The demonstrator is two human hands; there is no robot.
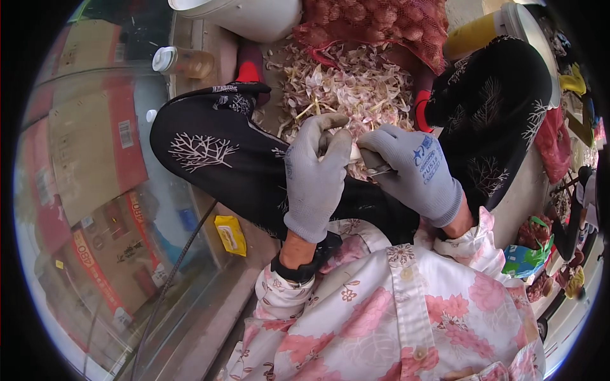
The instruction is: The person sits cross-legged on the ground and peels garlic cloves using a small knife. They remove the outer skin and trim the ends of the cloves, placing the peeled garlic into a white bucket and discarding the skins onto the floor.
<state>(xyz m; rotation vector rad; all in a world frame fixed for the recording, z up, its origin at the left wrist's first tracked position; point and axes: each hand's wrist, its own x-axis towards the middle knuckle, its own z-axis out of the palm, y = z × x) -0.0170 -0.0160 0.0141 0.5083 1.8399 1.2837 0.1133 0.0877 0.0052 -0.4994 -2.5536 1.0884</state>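
Observation:
My left hand (318, 171), in a grey knitted work glove, pinches a pale garlic piece (355, 151) at its fingertips; most of it is hidden by the fingers. Close beside it, my right hand (412, 169), gloved the same way, is closed on a small metal blade (380, 170) that shows under the fingers. The two hands nearly meet at the fingertips, over my lap. Beyond them a heap of garlic skins and stalks (345, 93) lies on the ground between my feet.
A red mesh sack of bulbs (376, 24) stands ahead, with a white bucket (252, 16) to its left and a yellow and white bucket (481, 28) to its right. At left are a lidded bottle (190, 63), a yellow wipes packet (230, 235) and glass with cartons (90, 157) behind.

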